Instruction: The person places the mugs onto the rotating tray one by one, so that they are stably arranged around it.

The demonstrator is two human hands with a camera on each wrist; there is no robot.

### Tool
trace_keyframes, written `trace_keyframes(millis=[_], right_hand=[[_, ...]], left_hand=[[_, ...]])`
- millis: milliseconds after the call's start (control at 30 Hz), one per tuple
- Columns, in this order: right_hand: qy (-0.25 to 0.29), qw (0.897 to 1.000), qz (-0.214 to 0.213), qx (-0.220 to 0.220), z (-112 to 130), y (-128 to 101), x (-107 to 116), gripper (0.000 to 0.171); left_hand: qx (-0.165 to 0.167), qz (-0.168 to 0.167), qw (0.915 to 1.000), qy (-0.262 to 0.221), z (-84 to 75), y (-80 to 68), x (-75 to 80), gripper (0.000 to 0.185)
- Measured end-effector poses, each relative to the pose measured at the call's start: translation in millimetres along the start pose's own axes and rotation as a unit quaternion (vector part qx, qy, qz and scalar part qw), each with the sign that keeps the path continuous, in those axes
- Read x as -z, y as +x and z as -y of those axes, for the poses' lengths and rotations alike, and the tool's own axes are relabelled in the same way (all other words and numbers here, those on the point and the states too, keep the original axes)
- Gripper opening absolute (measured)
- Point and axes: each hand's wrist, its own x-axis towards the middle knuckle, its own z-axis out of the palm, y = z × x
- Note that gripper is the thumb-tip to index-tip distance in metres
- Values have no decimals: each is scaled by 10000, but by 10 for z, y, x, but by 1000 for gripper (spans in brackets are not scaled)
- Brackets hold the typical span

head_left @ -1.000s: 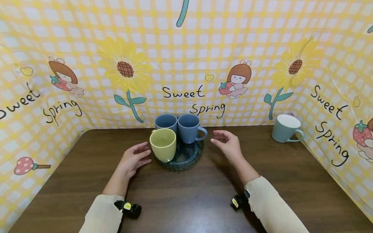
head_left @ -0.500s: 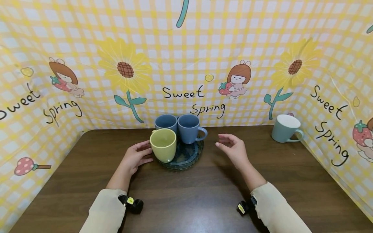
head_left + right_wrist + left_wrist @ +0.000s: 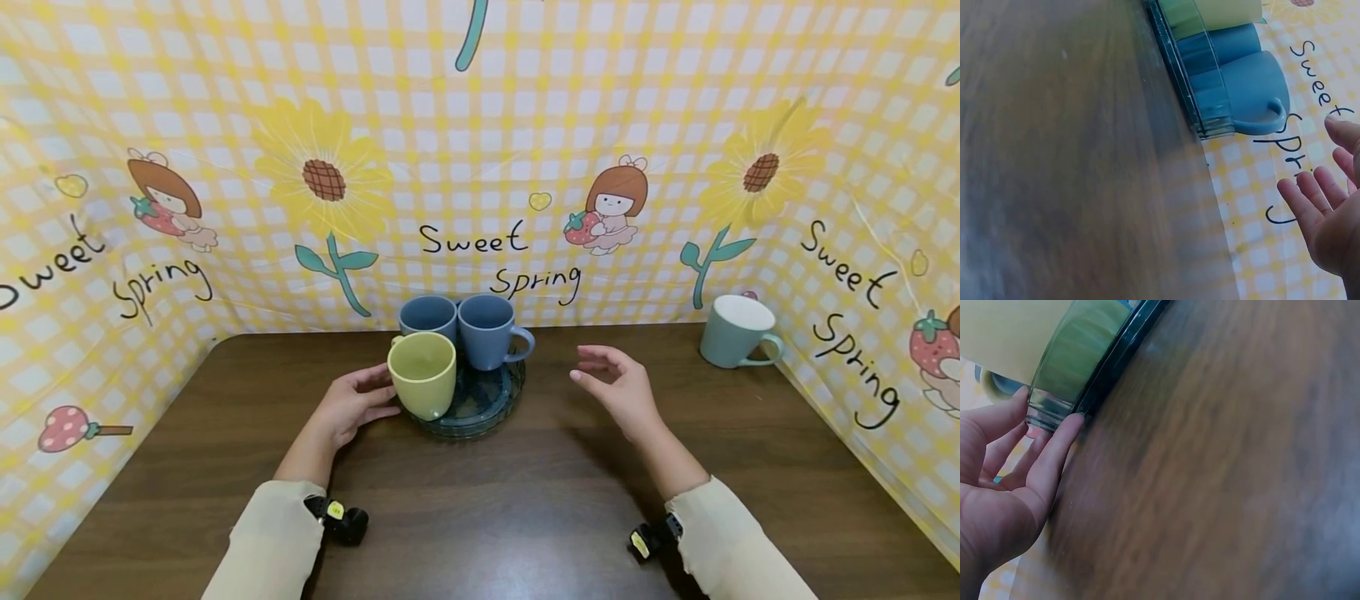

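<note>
Yellow mug (image 3: 422, 372) sits on the front-left edge of a dark glass tray (image 3: 480, 408), centre of the head frame; smooth matte ceramic, round, tapering down. Left hand (image 3: 351, 406) is right beside it on its left, fingers relaxed and straight, tips touching the tray rim and mug base in the left wrist view (image 3: 1054, 447), gripping nothing. So the mug lies just right of the left hand, upright axis; left hand is clearly nearer. Right hand (image 3: 622, 387) hovers open, palm inward, right of the tray, apart from it. Two blue mugs (image 3: 486, 331) stand behind the yellow one, handle pointing right. Teal mug (image 3: 733, 331) far right on the brown wood-grain table (image 3: 480, 517).
</note>
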Motion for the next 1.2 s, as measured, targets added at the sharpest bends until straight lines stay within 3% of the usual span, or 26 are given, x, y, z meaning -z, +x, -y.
trace_keyframes(millis=[300,767,1200], right_hand=[[-105,9997,-197,39,-19,-44,149,39],[-186,9988,-458,46,8,-140,360,39],[-152,9978,-642,-37,53,-220,514,38]], left_hand=[[-22,133,9998,-119,61,-8,53,67],[157,-63,9998,-84,37,-62,-49,80],[-22,-322,9995,-6,96,-86,-133,82]])
